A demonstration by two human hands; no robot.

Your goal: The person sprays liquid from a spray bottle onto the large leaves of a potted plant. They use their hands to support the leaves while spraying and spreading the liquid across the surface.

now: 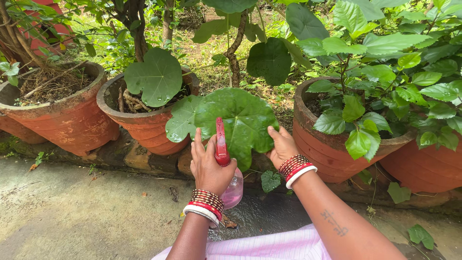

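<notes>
My left hand [208,166] grips a spray bottle [233,191] with a red trigger head and a clear pinkish body, its nozzle pointing up at a large wet green leaf [243,120]. My right hand [281,147] holds that leaf by its lower right edge, fingers behind it. Both wrists wear red and white bangles. The leaf hangs in front of a terracotta pot [144,126].
Several terracotta pots stand in a row on a low stone ledge: one at the left [67,120] with dry roots, two at the right [337,154] with leafy shrubs. A wet concrete floor [82,212] lies below. A pink cloth [269,245] covers my lap.
</notes>
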